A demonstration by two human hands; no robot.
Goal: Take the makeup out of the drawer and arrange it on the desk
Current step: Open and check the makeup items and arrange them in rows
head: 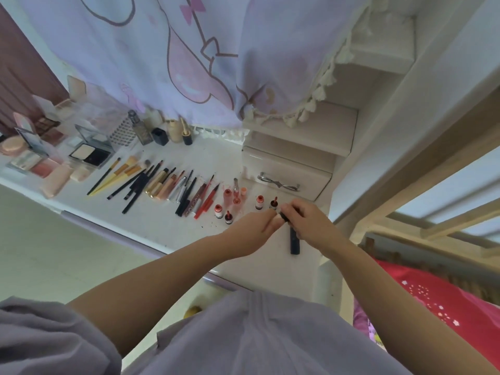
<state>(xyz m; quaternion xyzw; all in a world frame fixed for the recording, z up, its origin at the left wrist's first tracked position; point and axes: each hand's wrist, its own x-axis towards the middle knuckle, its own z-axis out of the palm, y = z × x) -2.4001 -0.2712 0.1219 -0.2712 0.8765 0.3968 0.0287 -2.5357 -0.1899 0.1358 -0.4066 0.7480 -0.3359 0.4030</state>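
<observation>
Both hands meet over the right part of the white desk (167, 223). My left hand (254, 226) and my right hand (305, 220) pinch a small dark lipstick tube (282, 216) between their fingertips. A longer black tube (295, 242) lies on the desk just below my right hand. Small red and dark bottles (259, 203) stand in a loose group beside the hands. Left of them lies a row of brushes, pencils and lip products (162, 182). The drawer (286, 171) with a metal bow handle sits shut behind the hands.
Palettes, compacts and powder cases (89, 152) crowd the desk's left end, with bottles (140, 131) behind them. A lilac curtain (189, 63) hangs over the back. Shelves (303, 131) rise at the right. A red bedspread (433, 299) lies lower right.
</observation>
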